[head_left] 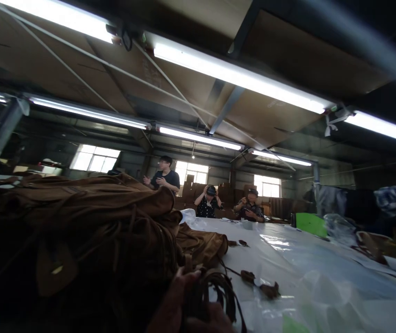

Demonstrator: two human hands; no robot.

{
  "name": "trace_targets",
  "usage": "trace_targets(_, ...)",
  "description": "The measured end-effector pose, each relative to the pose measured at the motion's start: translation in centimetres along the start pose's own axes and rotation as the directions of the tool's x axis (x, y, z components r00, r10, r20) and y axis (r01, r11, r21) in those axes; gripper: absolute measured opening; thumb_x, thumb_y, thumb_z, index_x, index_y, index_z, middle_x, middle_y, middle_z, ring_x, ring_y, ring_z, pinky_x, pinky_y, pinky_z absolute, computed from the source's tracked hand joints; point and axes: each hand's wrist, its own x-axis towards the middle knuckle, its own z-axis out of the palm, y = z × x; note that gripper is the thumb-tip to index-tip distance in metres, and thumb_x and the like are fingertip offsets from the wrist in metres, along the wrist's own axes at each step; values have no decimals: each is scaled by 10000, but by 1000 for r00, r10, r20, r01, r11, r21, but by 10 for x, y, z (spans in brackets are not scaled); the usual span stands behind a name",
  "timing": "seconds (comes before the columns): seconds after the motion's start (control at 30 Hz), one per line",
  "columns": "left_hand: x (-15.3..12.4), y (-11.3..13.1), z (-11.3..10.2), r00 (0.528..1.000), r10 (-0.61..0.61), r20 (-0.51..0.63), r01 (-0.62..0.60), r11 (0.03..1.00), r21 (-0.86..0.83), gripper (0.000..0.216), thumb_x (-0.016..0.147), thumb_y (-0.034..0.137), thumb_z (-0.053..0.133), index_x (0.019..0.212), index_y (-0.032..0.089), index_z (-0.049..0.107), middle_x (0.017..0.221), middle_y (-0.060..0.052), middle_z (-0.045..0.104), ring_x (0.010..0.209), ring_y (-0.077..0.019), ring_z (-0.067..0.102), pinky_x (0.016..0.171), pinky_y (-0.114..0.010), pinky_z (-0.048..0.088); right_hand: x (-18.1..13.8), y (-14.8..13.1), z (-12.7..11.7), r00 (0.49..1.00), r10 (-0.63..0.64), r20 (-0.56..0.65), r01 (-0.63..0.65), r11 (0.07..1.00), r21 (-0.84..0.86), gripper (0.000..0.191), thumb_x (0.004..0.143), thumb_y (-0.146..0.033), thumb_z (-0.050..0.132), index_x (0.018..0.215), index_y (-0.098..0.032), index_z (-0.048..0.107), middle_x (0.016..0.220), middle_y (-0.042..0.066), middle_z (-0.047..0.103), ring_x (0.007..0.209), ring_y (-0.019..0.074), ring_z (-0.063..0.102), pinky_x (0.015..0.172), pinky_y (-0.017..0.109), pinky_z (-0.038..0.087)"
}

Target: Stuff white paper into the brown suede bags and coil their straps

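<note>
Head view, tipped upward: left hand (173,303) is closed around a bundle of dark brown leather cords (220,286), low in frame; right hand (215,323) barely shows beneath, its fingers unreadable; this looks like gathering cords, so any pull needs the loops kept untangled; a heap of tan suede bags (90,222) crowds the left; the white plastic-covered table (288,259) lies open rightward.

Left hand (172,303) low at near edge, fingers (188,275) curled closed; right hand (215,321) just beside it, mostly cut off, dim.
</note>
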Motion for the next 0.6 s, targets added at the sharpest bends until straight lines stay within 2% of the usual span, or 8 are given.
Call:
trace_targets(0.07, -1, -15, -11, 998, -49, 33, 51, 997, -65, 345, 924, 413, 701, 1116, 131, 656, 997, -73, 701, 872, -196, 681, 808, -376, 583, -2, 0, 1, 1000, 21, -15, -21, 999, 34, 417, 870, -573, 658, 1035, -194, 719, 854, 29, 704, 839, 254, 699, 793, 429, 585)
trace_targets(0.13, -1, -26, -17, 994, -84, 67, 93, 987, -130, 446, 752, 442, 849, 1001, 116, 674, 808, -56, 705, 745, -200, 678, 759, -366, 569, -4, 2, -4, 998, 46, -36, -44, 997, 56, 352, 850, -546, 656, 995, -233, 728, 808, 27, 699, 825, 280, 706, 771, 427, 582)
trace_targets(0.2, 0, -33, -18, 990, -102, 93, 118, 976, -182, 569, 553, 450, 950, 935, 121, 688, 740, -59, 703, 712, -229, 684, 729, -359, 553, -4, 3, -11, 997, 62, -56, -58, 996, 68, 299, 805, -515, 689, 941, -252, 726, 777, 28, 690, 820, 283, 706, 769, 405, 576)
trace_targets(0.23, -1, -35, -17, 989, -105, 106, 125, 972, -201, 606, 502, 470, 963, 920, 124, 694, 748, -67, 708, 726, -243, 691, 725, -356, 550, -3, 3, -14, 996, 65, -65, -60, 995, 74, 282, 775, -497, 718, 911, -250, 722, 764, 29, 683, 822, 275, 702, 778, 390, 573)
trace_targets(0.37, -8, -34, -8, 980, -92, 175, 134, 959, -250, 614, 545, 551, 930, 928, 123, 713, 852, -102, 730, 834, -264, 707, 745, -330, 548, 1, -1, -24, 989, 76, -125, -61, 991, 123, 274, 712, -450, 778, 786, -207, 676, 729, 40, 653, 794, 238, 673, 744, 329, 557)
trace_targets(0.43, -14, -30, -5, 974, -86, 210, 141, 955, -262, 609, 567, 549, 922, 944, 122, 709, 880, -107, 732, 830, -254, 706, 722, -315, 547, -1, -5, -25, 980, 99, -174, -54, 967, 248, 301, 734, -458, 765, 770, -184, 647, 720, 38, 638, 714, 194, 640, 668, 286, 534)
trace_targets(0.53, -22, -24, -4, 965, -97, 245, 163, 951, -263, 594, 573, 486, 931, 968, 117, 685, 848, -96, 726, 727, -217, 691, 644, -290, 531, -8, -17, -28, 954, 225, -198, -98, 858, 505, 325, 696, -409, 812, 775, -172, 605, 686, 4, 608, 570, 114, 546, 534, 218, 451)
trace_targets(0.6, -27, -22, -7, 961, -115, 251, 181, 949, -258, 579, 606, 415, 919, 1036, 124, 664, 816, -76, 725, 661, -190, 675, 603, -273, 517, -11, -28, -36, 921, 342, -189, -196, 823, 534, 341, 623, -326, 853, 764, -175, 581, 630, -32, 568, 501, 85, 478, 469, 200, 393)
